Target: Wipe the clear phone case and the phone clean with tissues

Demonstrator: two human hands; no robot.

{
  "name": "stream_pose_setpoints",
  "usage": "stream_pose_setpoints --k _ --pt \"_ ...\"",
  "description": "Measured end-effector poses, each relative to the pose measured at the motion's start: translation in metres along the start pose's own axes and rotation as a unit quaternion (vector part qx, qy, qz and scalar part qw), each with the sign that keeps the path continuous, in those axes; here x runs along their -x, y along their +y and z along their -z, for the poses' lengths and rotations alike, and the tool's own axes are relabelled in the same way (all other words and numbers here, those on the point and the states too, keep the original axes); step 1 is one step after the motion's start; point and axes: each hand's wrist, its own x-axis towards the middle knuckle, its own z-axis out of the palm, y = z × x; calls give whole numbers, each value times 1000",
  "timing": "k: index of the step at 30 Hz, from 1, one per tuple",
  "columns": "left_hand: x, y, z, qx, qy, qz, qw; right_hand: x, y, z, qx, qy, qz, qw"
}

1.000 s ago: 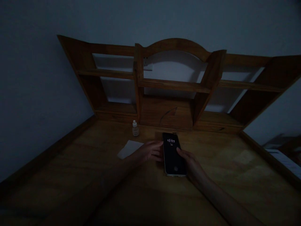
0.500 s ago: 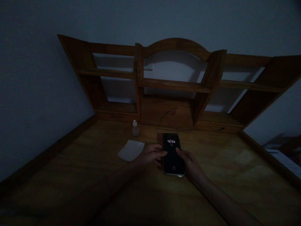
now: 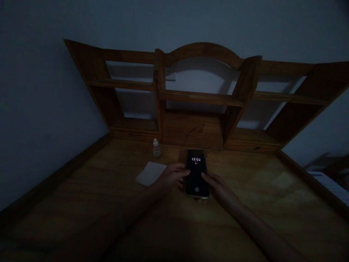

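Wooden desk [image 3: 81, 203] fills the near field, dim and bare in front of us, and our two forearms reach out across it toward the middle. Our left hand [image 3: 170, 177] and right hand [image 3: 221, 191] meet at a black phone [image 3: 196, 174], which sits near the centre of the desk with its lit screen facing up and the clock showing at its far end. Our left fingers curl loosely against its left long edge, and our right fingers rest on the right edge near the lower corner; both hands are half open, touching the phone's sides, though in this light we cannot tell whether it is lifted clear of the wood. We judge it a stiff, flat, fairly light slab with smooth glass that is slippery and breakable, so the narrow side edges are the safest place to hold it, pinched from both sides and not by the screen. Just left of our left hand lies a pale sheet of paper [image 3: 151, 173]. Farther back stands a small white bottle [image 3: 156, 149], and beyond it the shelf unit [image 3: 201, 96] rises against the wall [image 3: 40, 91].
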Motion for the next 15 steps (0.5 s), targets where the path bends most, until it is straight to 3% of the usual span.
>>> stream_pose_setpoints --k 3,6,11,15 --pt "-1 2 3 22 8 4 1000 4 -4 -1 19 -66 -36 997" --pt "-1 2 3 40 13 22 999 7 -6 -4 10 -91 -33 995" --pt "-3 0 2 51 31 30 998 6 -8 -7 -12 -67 -29 997" --pt "1 4 0 48 -19 34 998 3 -7 -4 -41 -46 -33 998"
